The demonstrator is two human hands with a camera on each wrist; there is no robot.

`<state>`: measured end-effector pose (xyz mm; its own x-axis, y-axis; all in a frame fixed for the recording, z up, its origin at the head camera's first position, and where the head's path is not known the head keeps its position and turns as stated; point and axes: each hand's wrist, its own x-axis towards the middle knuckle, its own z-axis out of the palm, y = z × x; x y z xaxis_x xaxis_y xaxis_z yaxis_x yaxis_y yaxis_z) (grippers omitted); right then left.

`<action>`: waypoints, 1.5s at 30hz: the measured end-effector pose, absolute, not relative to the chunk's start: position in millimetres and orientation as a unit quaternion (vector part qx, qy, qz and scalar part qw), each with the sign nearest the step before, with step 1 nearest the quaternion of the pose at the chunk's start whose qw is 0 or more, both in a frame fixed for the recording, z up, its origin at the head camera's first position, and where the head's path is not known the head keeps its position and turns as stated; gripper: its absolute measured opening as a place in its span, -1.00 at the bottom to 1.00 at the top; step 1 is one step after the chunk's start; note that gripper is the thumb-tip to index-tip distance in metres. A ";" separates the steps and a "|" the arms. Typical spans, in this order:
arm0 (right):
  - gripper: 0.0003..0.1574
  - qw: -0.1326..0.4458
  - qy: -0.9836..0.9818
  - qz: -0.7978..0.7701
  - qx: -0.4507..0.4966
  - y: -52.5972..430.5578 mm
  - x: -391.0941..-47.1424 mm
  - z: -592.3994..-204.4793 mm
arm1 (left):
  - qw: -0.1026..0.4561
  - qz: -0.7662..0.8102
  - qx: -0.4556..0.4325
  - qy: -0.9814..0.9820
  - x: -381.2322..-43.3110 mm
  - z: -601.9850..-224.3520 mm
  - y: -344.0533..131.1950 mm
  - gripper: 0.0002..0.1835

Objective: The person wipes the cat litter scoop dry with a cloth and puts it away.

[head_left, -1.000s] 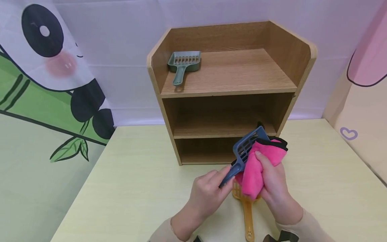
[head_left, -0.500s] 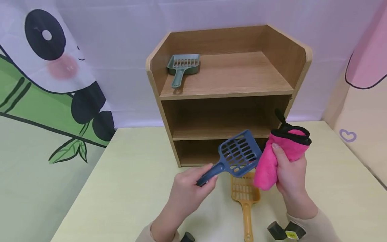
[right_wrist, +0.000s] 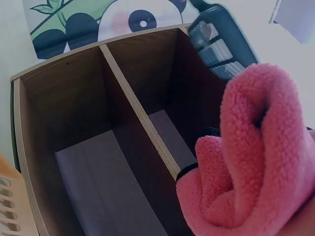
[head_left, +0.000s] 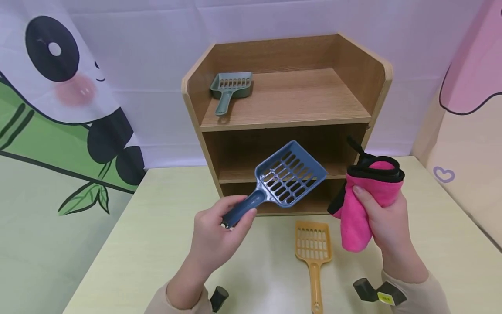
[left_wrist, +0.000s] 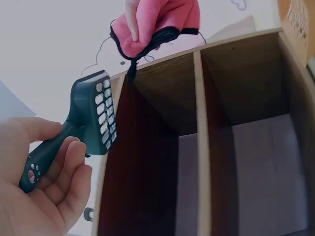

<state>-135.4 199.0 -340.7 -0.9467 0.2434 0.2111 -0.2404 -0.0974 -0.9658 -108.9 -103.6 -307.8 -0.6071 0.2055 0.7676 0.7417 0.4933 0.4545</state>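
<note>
My left hand (head_left: 217,235) grips the handle of a blue slotted litter scoop (head_left: 290,174), its slotted head raised in front of the shelf. In the left wrist view the fingers curl round the handle of the same scoop (left_wrist: 93,115). My right hand (head_left: 386,222) holds a bunched pink cloth (head_left: 358,218) with black edging and a black loop, apart from the scoop. That fluffy cloth (right_wrist: 266,147) fills the right side of the right wrist view. On the table between the hands lies a yellow-orange litter scoop (head_left: 313,244), handle toward me.
A wooden shelf unit (head_left: 286,126) with a top deck and two lower compartments stands at the back of the table (head_left: 172,205). On its top deck, at the left, sits a grey-green litter scoop (head_left: 231,87). A printed curtain (head_left: 157,87) hangs behind.
The cloth and blue scoop, close together earlier, have separated. My left hand has moved left, with the scoop's slotted face turned toward me; my right hand has moved right with the cloth.
</note>
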 end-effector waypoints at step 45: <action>-0.44 0.127 -0.701 0.700 0.041 194.5 -133.4 -345.0 | 0.396 -0.282 -0.285 -0.826 -154.1 -214.9 -66.3 -0.66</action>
